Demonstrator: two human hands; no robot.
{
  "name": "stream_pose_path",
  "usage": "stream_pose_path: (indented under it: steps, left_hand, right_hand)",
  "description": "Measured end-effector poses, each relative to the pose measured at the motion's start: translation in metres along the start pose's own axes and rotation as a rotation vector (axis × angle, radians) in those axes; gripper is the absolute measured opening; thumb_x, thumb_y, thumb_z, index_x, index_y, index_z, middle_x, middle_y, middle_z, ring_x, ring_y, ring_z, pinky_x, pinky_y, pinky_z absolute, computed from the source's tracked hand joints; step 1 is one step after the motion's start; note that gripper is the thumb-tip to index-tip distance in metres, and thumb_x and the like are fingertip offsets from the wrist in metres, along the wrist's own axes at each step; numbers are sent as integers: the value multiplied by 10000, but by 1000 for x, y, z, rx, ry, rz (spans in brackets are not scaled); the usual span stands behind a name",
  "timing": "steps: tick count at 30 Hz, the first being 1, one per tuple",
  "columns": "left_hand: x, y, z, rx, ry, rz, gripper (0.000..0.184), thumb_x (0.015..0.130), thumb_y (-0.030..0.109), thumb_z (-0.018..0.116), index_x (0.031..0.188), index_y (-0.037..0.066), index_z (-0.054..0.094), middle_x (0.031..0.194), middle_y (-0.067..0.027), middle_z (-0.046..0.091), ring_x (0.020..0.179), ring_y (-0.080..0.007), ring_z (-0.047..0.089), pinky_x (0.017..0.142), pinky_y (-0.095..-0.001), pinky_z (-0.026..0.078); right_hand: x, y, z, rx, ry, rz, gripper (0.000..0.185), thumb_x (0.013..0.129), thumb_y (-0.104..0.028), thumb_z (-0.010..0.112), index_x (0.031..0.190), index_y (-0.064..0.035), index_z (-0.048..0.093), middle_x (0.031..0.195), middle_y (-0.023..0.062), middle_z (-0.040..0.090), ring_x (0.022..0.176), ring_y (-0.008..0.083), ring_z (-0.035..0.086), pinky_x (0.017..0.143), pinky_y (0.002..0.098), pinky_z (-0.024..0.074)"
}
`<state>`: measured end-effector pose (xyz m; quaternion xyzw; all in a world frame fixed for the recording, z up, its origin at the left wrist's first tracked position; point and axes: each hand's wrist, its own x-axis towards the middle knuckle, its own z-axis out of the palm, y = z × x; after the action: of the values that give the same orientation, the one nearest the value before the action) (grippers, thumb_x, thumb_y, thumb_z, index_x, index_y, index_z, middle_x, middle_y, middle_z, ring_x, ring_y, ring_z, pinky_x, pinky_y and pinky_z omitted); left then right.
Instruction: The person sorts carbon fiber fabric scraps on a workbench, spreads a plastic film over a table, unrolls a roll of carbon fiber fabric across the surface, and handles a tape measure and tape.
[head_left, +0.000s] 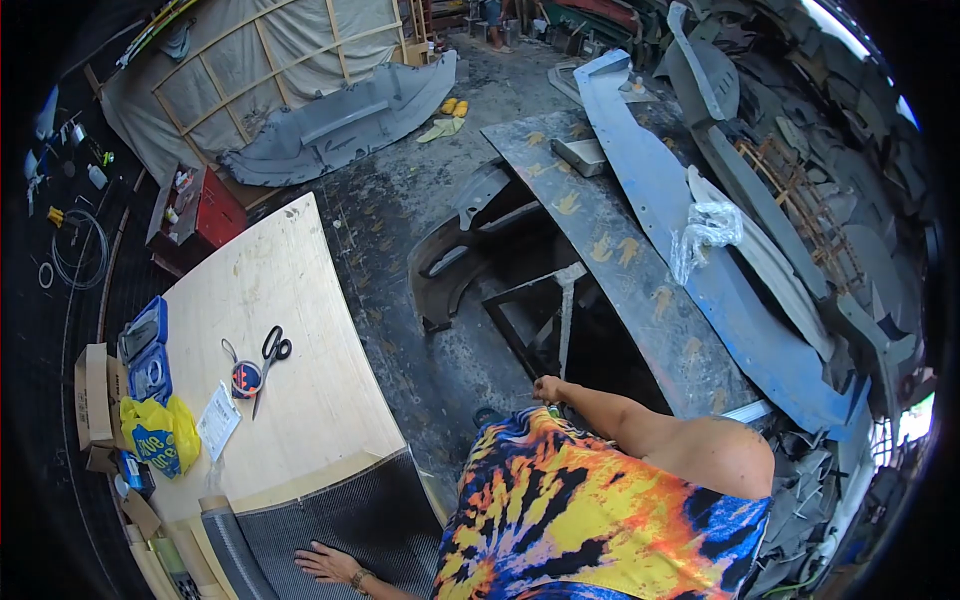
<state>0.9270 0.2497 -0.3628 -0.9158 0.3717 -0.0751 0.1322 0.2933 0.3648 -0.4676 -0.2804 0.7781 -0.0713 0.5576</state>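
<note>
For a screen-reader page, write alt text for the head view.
A person's left hand lies flat on black woven fabric at one end of a pale wooden board bearing scissors and a tape measure. The right hand is curled near a tie-dye top.

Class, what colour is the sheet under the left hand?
The sheet is dark grey-black; head view.

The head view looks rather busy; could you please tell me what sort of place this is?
Probably a composites or bodywork workshop: dark woven sheet and scissors lie on the pale worktable, and a large grey moulded panel sits beyond.
</note>
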Motion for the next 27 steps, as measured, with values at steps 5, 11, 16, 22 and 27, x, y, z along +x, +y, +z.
stream_pose_path:
  steps: [5, 11, 16, 22, 27]
  left_hand:
    - [14, 15, 8, -16, 19, 5, 689, 927, 616, 126, 1478, 204, 154, 1540, -42, 135, 1409, -290, 137, 1110, -536, 94]
    - [24, 22, 9, -18, 33, 11, 693, 921, 627, 110, 1479, 218, 151, 1542, -28, 130, 1415, -268, 124, 1113, -526, 86]
    - [25, 29, 3, -36, 30, 24, 705, 915, 636, 103, 1478, 216, 153, 1542, -25, 126, 1415, -270, 120, 1113, -529, 79]
    - [25, 35, -11, -23, 4, 35, 697, 920, 627, 107, 1477, 212, 160, 1542, -22, 125, 1413, -276, 125, 1110, -538, 100]
    - [26, 37, -17, 14, 9, 41, 675, 930, 610, 125, 1476, 216, 169, 1541, -23, 133, 1410, -280, 138, 1109, -539, 108]
  right_hand:
    - [9, -9, -8, 30, 19, -38, 271, 802, -255, 625, 997, -68, 646, 843, 103, 666, 686, 214, 655, 595, 371, 533]
    - [6, -7, -6, 31, 40, 0, 263, 808, -268, 624, 974, -66, 657, 840, 85, 668, 682, 213, 654, 589, 351, 524]
    - [0, -1, -5, -81, 83, -70, 291, 817, -281, 622, 1017, -74, 658, 860, 95, 671, 716, 217, 662, 598, 363, 526]
    - [-22, -10, -11, 29, 63, 39, 313, 834, -290, 614, 1061, -76, 645, 930, 108, 677, 747, 225, 672, 621, 362, 537]
    - [-24, -15, -14, 31, 57, 45, 323, 817, -300, 626, 1056, -84, 659, 964, 115, 680, 771, 237, 673, 696, 367, 534]
